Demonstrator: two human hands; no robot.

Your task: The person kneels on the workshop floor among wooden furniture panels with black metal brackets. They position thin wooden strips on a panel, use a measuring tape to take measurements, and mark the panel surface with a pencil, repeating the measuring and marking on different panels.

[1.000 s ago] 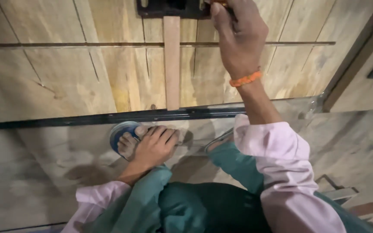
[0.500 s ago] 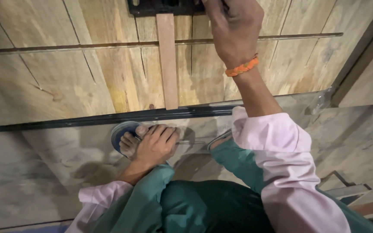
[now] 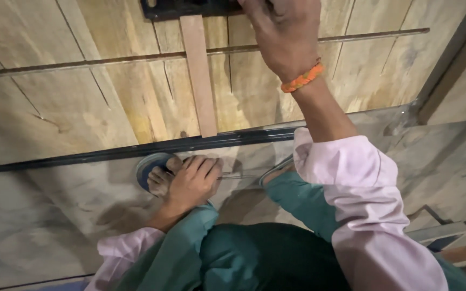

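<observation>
Bare plywood panel (image 3: 82, 108) left of wooden strip (image 3: 199, 81) open; black rail (image 3: 109, 153) bounds below.

Two hands are counted: the right hand (image 3: 284, 37) far at the top, the left hand (image 3: 192, 180) near, low in the middle. One orange wristband (image 3: 301, 79) is seen. One narrow wooden strip (image 3: 199, 75) and one black metal piece (image 3: 190, 7) are counted on the wooden panel (image 3: 71, 102). One foot (image 3: 160, 180) in one blue sandal (image 3: 146, 167) is counted. Two pink sleeves are seen.
</observation>
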